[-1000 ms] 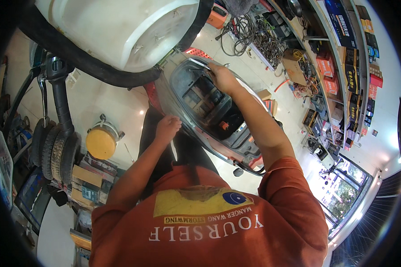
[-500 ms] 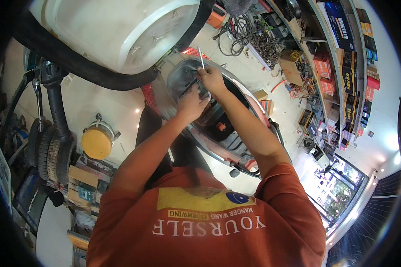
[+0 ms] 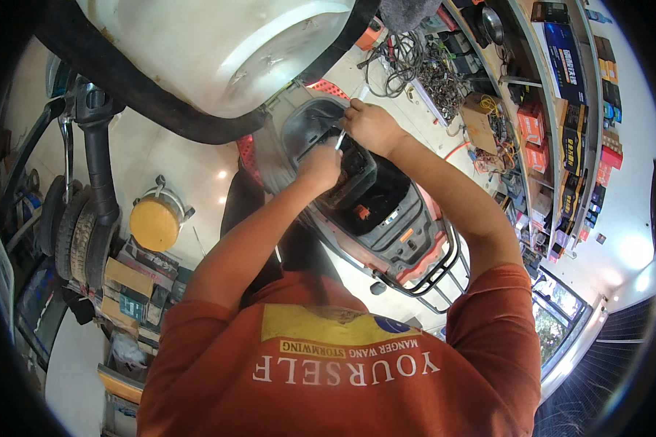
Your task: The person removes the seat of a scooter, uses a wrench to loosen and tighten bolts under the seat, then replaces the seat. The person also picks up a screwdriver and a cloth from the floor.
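Observation:
Both my hands are over the opened body of a red and grey scooter (image 3: 408, 244), at the dark recess (image 3: 315, 120) by its storage compartment. My right hand (image 3: 374, 127) is closed around a thin silvery rod-shaped tool (image 3: 340, 140), whose lower end slants toward the recess. Its exact kind is hidden by my fingers. Smeared by motion, my left hand (image 3: 319, 169) is beside the tool's lower end, and its fingertips are hidden. An orange-red part (image 3: 361, 212) shows inside the black compartment.
The raised seat's pale underside (image 3: 219, 51) with a black rim looms at the upper left, near a handlebar grip (image 3: 98, 160). A yellow round stool (image 3: 155, 223) and stacked tyres (image 3: 80, 233) stand left. Cables (image 3: 397, 65) and boxed shelves (image 3: 568, 109) are on the right.
My right hand has moved slightly right and turned, tilting the rod. My left hand has shifted little. As my right arm swings outward, more of the compartment and rear rack shows.

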Motion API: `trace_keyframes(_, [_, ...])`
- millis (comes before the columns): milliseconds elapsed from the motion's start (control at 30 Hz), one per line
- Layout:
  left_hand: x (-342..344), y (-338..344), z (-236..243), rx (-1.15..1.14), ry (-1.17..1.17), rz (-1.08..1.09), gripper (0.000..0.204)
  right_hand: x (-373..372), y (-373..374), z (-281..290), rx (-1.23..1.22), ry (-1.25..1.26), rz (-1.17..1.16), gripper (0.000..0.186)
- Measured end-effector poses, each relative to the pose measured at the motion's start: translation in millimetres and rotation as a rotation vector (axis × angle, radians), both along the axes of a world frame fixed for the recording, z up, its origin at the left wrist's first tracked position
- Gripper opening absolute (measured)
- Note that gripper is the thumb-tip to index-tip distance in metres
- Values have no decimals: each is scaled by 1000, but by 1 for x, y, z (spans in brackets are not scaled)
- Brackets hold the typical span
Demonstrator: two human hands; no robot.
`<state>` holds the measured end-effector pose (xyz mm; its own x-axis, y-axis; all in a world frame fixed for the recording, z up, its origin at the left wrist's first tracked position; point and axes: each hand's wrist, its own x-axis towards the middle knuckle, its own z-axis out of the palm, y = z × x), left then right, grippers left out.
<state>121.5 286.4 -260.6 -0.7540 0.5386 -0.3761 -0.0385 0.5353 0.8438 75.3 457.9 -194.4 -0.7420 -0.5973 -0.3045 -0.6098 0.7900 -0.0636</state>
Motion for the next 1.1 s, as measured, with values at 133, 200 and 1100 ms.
trace_keyframes(133, [8, -17, -39, 245, -199, 470, 33, -9, -5, -5, 35, -71, -116, 17])
trace_keyframes(200, [21, -24, -44, 389, -465, 681, 31, -8, -10, -7, 17, -178, -268, 20])
trace_keyframes(1100, [16, 36, -3, 58, -165, 220, 27, -37, -19, -16, 231, 23, 420, 20])
